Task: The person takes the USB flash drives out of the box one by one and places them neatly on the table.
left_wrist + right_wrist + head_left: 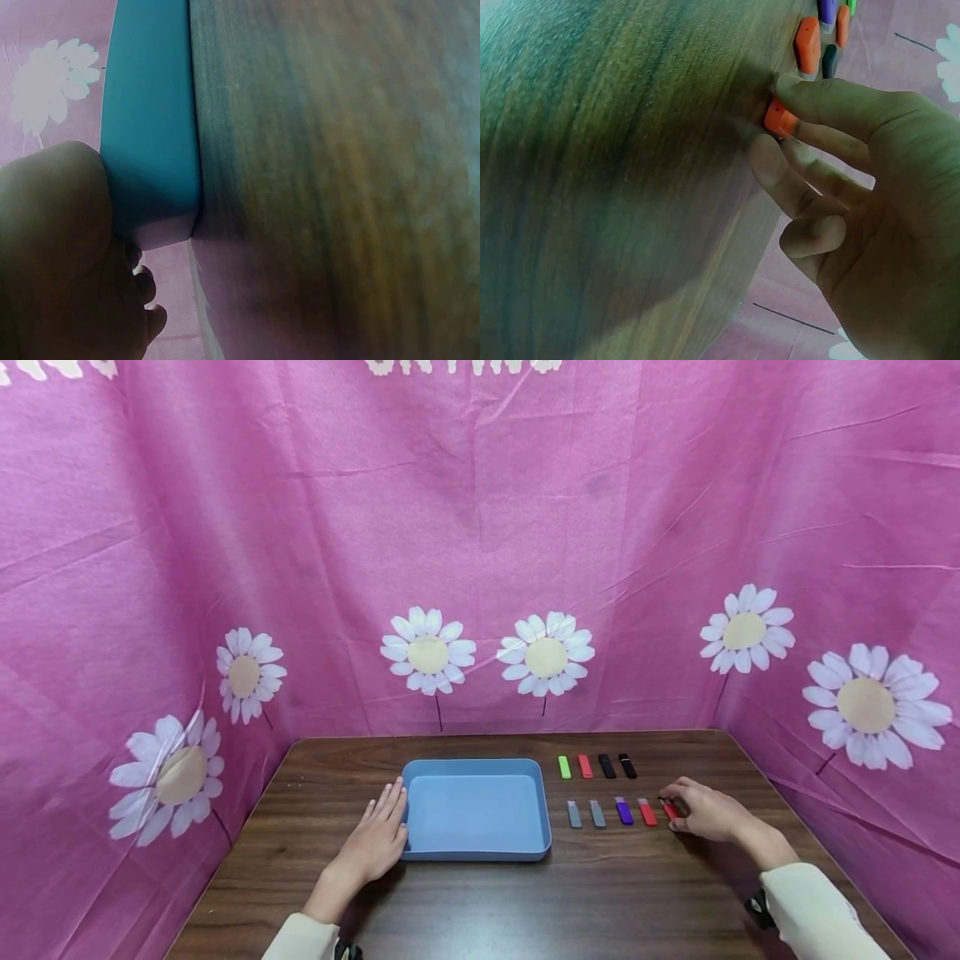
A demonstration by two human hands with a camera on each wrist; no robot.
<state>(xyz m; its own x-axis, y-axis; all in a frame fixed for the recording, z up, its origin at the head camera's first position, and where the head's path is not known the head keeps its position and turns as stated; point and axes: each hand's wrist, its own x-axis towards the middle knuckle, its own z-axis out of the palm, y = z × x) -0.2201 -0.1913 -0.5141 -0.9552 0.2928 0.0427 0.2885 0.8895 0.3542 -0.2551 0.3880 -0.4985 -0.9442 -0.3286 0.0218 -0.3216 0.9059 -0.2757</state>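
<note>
A shallow blue tray (477, 810) lies on the wooden table. My left hand (378, 835) rests along its left side with straight fingers; in the left wrist view the hand lies against the tray wall (150, 112). At the right end of the front row, my right hand (708, 810) pinches a red USB stick (780, 120) between thumb and fingers, low at the tabletop. Beside it in that row lie another red USB stick (647, 812), a purple one (624, 811) and two grey ones (597, 814).
Behind the front row lie a green USB stick (565, 767), a red one (585, 767) and two black ones (607, 767). A pink cloth (480, 543) printed with white daisies hangs round the back and sides of the table (480, 910).
</note>
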